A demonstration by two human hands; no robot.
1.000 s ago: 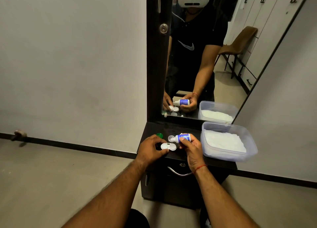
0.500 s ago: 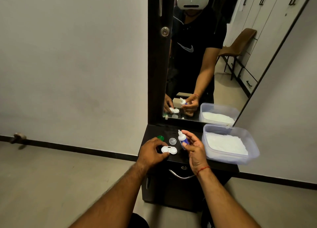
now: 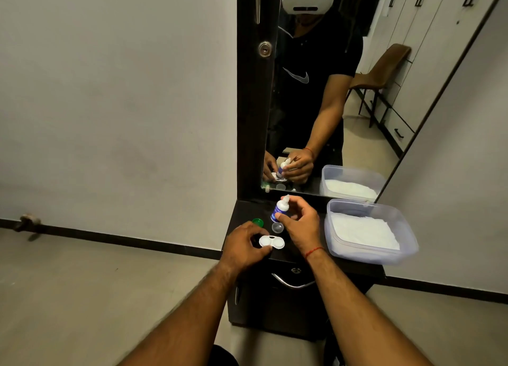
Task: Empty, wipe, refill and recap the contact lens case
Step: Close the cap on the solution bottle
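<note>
White plastic makes up the contact lens case [image 3: 271, 241], which lies flat on the dark cabinet top [image 3: 302, 258], near its front edge. The case has two round cups side by side, and both are open, with no caps on.

The left hand [image 3: 243, 246] rests on the cabinet top at the left end of the case. Its thumb and fingers curl in and pinch that end of the case, holding it down.

The right hand [image 3: 301, 224] is up above the cabinet top, a little farther away and to the right of the case. Its thumb and fingers pinch a small solution bottle [image 3: 279, 210]. The bottle is white with a blue label. It stands almost straight up, with its thin white tip at the top, leaning a little to the right. A red thread [image 3: 314, 252] goes around the right wrist.

A green cap [image 3: 257, 222] lies on the cabinet top, just past the left hand. A small clear cap [image 3: 277, 227] lies between the bottle and the case.

A clear plastic tub [image 3: 395, 253] sits on the right side of the cabinet top, well apart from the case. White tissues [image 3: 362, 230] lie inside it.

A mirror [image 3: 343, 104] stands at the far side and shows both hands and the bottle.
</note>
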